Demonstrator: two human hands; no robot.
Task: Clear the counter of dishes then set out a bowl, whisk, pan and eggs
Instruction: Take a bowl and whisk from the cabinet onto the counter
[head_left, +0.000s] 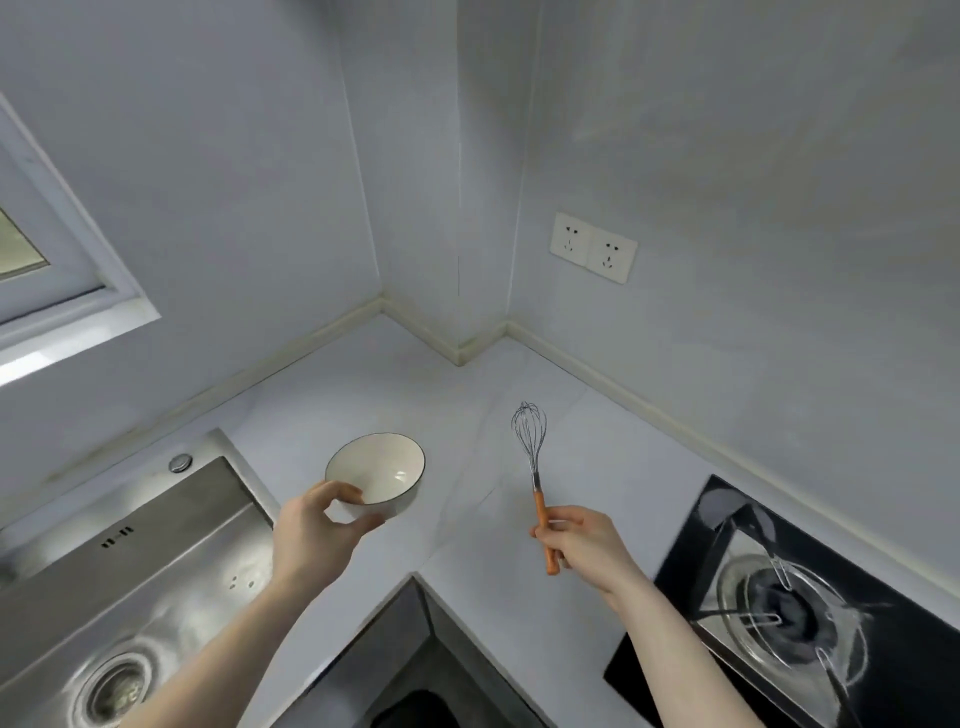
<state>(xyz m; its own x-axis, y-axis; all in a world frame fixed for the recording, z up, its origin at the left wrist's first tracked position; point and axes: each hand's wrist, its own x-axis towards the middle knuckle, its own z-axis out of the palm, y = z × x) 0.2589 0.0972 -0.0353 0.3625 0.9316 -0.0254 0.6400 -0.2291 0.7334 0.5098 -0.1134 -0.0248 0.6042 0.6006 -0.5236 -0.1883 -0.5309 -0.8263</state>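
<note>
Nearest the viewer, at the worktop's inner corner: two bare hands, well apart. Left hand (317, 535), one: thumb and fingers curled round the near rim of the bowl (382, 470), holding it tilted, its mouth turned toward the viewer. Right hand (584, 543), one: clamped on the whisk (535, 467) at its handle.

Bowl, one: round, glazed white ceramic, thin dark line on the rim, smooth inside with a small glint; near the sink-side edge of the worktop (467, 395).

Whisk, one: straight orange handle, bulb of thin metal wires; long axis running away from the viewer, wire end pointing toward the worktop's far corner.

Left edge: sink (156, 561), one, brushed steel, round drain. Right edge: gas hob (810, 613), one burner seen, black glass, metal pan supports.

Far wall: wall sockets (594, 247), two, white, side by side. Worktop: pale, stone-like, L-shaped.
</note>
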